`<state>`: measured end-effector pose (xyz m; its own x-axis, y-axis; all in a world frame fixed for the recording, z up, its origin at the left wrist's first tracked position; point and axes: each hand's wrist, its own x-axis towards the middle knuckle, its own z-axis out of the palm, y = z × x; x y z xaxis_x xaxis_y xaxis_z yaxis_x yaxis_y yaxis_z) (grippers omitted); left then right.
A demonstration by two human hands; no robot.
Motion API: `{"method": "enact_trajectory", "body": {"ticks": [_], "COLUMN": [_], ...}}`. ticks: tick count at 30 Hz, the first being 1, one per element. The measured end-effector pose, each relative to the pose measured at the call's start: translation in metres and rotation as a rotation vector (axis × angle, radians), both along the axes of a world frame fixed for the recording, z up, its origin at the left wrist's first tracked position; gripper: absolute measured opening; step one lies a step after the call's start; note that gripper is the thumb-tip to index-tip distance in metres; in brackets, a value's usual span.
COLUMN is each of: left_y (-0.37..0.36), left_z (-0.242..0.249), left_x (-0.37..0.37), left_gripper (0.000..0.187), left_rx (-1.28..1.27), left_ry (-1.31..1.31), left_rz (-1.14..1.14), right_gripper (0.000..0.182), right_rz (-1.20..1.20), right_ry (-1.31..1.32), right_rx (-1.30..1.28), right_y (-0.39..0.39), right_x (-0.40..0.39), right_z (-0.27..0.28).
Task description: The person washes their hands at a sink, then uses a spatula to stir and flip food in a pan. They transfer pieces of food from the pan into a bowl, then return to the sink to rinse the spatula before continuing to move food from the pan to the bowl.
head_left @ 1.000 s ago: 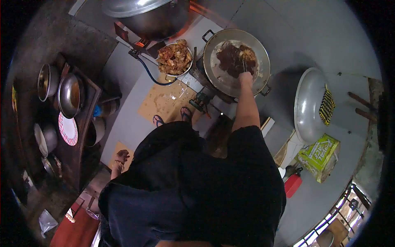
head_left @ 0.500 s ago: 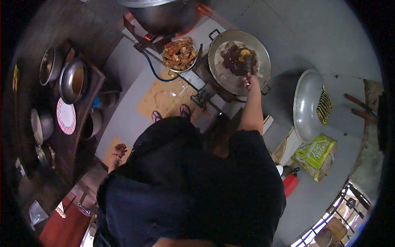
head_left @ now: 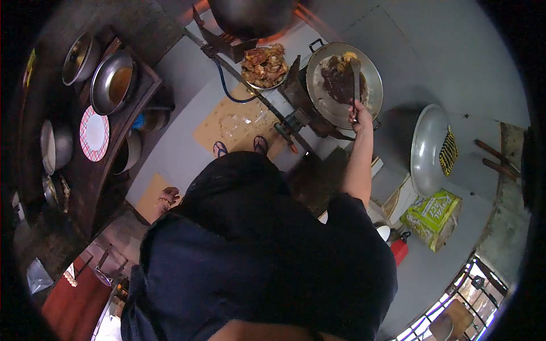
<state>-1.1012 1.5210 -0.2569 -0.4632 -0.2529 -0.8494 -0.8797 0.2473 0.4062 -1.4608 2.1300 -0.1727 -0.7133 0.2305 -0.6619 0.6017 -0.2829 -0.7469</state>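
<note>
My right hand (head_left: 360,115) is closed round the handle of a long spatula (head_left: 356,82), whose head lies in a wide two-handled pan (head_left: 372,91). Dark brown sauce (head_left: 339,82) covers part of the pan's bottom, and a yellow lump (head_left: 349,56) sits beside the spatula head at the far side. My left hand (head_left: 169,196) hangs low by my side with nothing in it, its fingers loosely bent and apart. Left of the pan stands a bowl heaped with browned meat pieces (head_left: 264,65).
Behind the bowl, a large dark pot (head_left: 253,17) sits over glowing fire. A big metal basin (head_left: 426,150) leans at the right, above a green-and-white sack (head_left: 433,216). Pans (head_left: 114,82) and a checked-rim plate (head_left: 94,133) rest on the wooden shelf at left. A hose (head_left: 227,91) runs near the burner.
The spatula head has moved with the yellow lump toward the pan's far edge, my right hand following. The whole view has shifted slightly. My left hand stays low at my side.
</note>
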Motion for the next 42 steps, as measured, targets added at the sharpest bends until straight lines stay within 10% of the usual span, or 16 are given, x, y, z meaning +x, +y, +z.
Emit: {"method": "enact_trajectory", "body": {"ticks": [21,24,40,42], "left_y": [-0.074,-0.077,-0.059,-0.063], "left_z": [-0.024,-0.089,0.000,0.021], "left_x": [0.043,0.084,0.065,0.060], "left_gripper": [0.008,0.016,0.020,0.020], "left_rx": [0.628,0.102,0.101,0.459], "left_ry": [0.021,-0.101,-0.054,0.158], "left_rz": [0.281,0.432,0.431,0.383], "right_gripper": [0.018,0.015,0.019,0.020], "right_rz": [0.314,0.304,0.502,0.517], "right_ry": [-0.051,-0.089,-0.102,-0.148], "right_rx": [-0.160,-0.192,0.564,0.555], "right_y": [-0.166,-0.179,-0.250,-0.254], "right_x": [0.004,0.001,-0.012,-0.009], "right_z": [-0.016,-0.041,-0.131,-0.123]}}
